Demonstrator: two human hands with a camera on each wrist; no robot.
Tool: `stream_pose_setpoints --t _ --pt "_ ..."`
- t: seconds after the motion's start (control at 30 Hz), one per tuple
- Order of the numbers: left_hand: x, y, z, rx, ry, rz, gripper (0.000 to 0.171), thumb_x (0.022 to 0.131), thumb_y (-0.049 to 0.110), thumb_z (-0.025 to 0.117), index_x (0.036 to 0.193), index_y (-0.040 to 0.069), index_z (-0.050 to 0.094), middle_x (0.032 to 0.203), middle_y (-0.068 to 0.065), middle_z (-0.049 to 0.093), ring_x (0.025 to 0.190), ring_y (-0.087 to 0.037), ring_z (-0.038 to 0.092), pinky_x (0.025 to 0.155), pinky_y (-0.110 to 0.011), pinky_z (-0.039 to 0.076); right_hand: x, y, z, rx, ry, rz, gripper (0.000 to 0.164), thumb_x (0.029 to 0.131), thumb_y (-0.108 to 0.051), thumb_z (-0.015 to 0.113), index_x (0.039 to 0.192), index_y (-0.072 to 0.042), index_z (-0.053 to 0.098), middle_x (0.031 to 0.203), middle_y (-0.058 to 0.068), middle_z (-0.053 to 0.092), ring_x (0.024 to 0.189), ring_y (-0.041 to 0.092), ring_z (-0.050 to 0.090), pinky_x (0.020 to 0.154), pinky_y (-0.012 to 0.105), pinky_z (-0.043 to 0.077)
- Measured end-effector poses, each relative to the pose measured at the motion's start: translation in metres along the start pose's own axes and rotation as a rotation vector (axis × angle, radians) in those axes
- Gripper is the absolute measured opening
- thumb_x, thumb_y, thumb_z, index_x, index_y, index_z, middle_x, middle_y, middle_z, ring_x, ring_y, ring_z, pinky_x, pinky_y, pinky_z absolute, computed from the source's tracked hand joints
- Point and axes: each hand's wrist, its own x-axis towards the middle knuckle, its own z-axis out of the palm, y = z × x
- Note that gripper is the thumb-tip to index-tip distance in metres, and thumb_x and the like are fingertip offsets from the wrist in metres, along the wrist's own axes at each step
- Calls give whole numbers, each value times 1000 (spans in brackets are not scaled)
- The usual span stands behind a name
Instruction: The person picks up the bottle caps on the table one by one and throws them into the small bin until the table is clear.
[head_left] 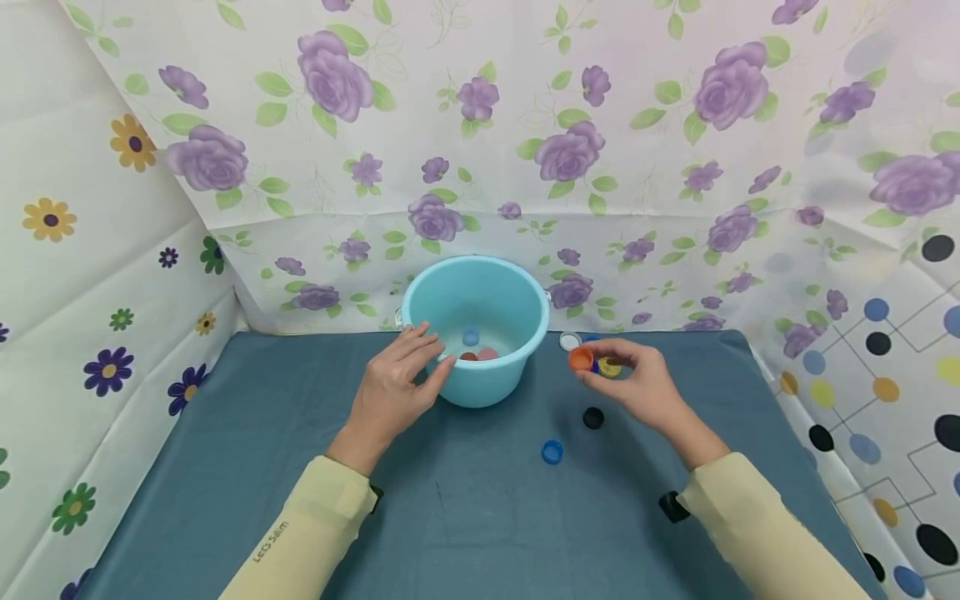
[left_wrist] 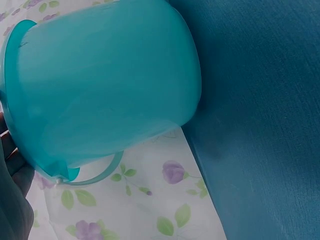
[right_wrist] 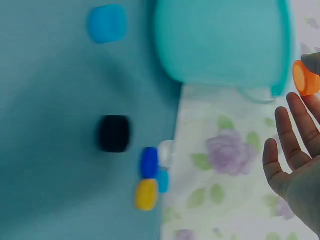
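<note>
A light blue bucket stands upright at the back of the cloth-covered table, with a few caps inside: a blue one, a pink one and a brownish-red one. My left hand rests at the bucket's left front rim, fingers fairly straight and thumb spread. To the bucket's right, my right hand pinches an orange bottle cap between thumb and index finger, above the table. In the right wrist view the other fingers of that hand stretch out, away from the orange cap.
A black cap and a blue cap lie in front of the right hand. Yellow, dark blue, white and lighter blue caps cluster near the back edge. Flowered sheets hang behind the table.
</note>
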Motion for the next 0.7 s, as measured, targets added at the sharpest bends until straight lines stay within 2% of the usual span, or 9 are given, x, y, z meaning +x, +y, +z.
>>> stream_pose_setpoints --t 0.13,0.23,0.37,0.53,0.7 --pt "0 0 0 -2 -2 -3 25 84 24 70 101 6 73 105 -12 70 117 -29 59 111 -38 43 13 -18 -6 30 16 -16 37 75 -45 75 109 -33 66 106 -12 66 102 9 59 87 33 56" --pt "0 0 0 -2 -3 -5 26 84 24 70 101 6 73 105 -12 70 117 -29 59 111 -38 43 22 -32 -9 47 14 -26 36 75 -46 74 109 -35 66 106 -14 66 102 10 60 82 35 58" --pt "-1 -1 0 0 -4 -6 26 84 25 70 102 6 73 105 -12 70 117 -29 59 111 -38 43 30 -51 -13 56 11 -42 36 77 -44 74 110 -32 66 106 -11 67 103 13 61 82 38 60" --pt "-1 -2 0 1 0 -2 26 84 25 70 102 6 73 103 -11 71 116 -29 59 110 -38 44 39 -57 -15 65 19 -59 38 76 -45 74 112 -34 65 107 -10 67 105 14 60 89 42 57" --pt "0 -2 1 1 1 6 25 85 25 70 102 6 72 103 -11 71 116 -29 59 111 -37 43 46 -63 -17 63 27 -93 35 77 -44 74 110 -35 66 106 -12 68 104 8 61 89 39 57"
